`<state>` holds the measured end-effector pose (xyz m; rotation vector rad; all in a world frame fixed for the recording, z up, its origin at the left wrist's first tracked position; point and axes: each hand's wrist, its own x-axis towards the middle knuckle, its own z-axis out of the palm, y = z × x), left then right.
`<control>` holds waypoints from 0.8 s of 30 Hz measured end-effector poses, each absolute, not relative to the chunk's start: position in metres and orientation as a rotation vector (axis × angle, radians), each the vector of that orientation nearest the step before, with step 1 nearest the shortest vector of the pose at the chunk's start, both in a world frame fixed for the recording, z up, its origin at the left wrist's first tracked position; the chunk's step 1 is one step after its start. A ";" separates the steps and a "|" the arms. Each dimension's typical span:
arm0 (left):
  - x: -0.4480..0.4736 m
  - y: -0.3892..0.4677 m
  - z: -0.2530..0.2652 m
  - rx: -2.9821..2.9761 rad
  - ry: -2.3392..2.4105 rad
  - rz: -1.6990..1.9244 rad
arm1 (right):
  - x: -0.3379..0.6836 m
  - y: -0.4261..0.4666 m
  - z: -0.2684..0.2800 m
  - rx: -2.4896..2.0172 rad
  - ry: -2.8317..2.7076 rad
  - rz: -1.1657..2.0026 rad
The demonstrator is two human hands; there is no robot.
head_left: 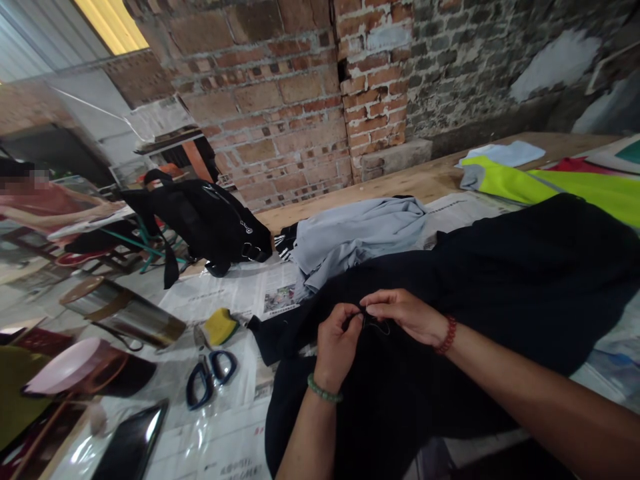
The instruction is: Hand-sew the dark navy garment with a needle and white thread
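Observation:
A large black garment (395,393) lies spread under both of my hands. My left hand (341,341), with a green bead bracelet at its wrist, is closed in a pinch on a small dark fold of it. My right hand (406,316), wearing a red bracelet, pinches thumb and forefinger together right beside the left fingertips. A thin pale thread (384,328) loops below the right fingers. Whether a needle is between the fingertips is too small to tell. Left of the garment are blue-handled scissors (212,373) and a yellow sponge (221,326).
A steel flask (123,310), a pink-topped container (75,365) and a phone (131,443) are at the left. Behind lie a black bag (210,220), grey cloth (357,230) and neon-yellow cloth (575,190). Newspaper (225,293) covers the table. A person (55,210) sits farther left.

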<state>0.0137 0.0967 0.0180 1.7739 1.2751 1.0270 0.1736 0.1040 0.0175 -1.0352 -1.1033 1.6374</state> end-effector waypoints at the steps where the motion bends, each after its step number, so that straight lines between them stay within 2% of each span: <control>1: 0.014 0.096 0.018 1.781 1.275 1.024 | 0.173 0.104 0.016 -1.043 -1.121 1.628; 7: 0.016 0.096 0.019 1.746 1.269 1.023 | 0.167 0.106 0.020 -1.078 -1.107 1.517; 15: 0.013 0.101 0.021 1.374 1.210 1.049 | 0.160 0.140 0.031 -1.042 -1.117 1.450; 24: 0.009 0.105 0.017 1.120 1.138 0.957 | 0.176 0.202 0.061 -0.865 -1.277 1.924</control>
